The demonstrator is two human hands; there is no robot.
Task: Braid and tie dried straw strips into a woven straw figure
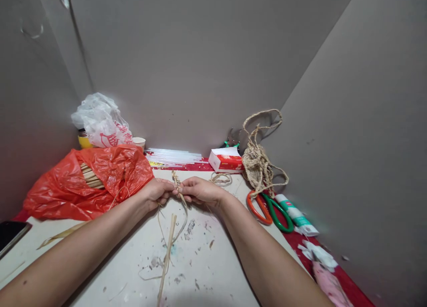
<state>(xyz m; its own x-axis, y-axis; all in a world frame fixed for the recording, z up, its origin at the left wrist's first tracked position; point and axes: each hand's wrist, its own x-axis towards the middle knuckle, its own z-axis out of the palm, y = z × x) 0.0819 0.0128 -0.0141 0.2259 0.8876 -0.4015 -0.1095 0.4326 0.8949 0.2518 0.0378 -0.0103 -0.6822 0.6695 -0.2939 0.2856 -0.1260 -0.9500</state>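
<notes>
Both hands meet over the pale board [213, 271], fingertips almost touching. My left hand [158, 191] pinches a small braided piece of straw [175, 178] from the left side. From the right, my right hand [198, 190] pinches the same straw braid between thumb and forefinger. The braid's knotted tip sticks up beyond the fingers, and loose strands hang down towards me. Below the hands lies a long flat straw strip [167, 258], with thin curled fibres around it. The exact spot where the fingers grip is partly hidden.
Left is a red plastic bag [110, 200] holding straw sticks, near a phone [13, 236]. Clear glue sticks [173, 156], a red-and-white box [227, 161] and coiled straw rope [260, 164] line the back. Scissors with orange and green handles [282, 216] and a white-and-green tube [296, 216] lie right.
</notes>
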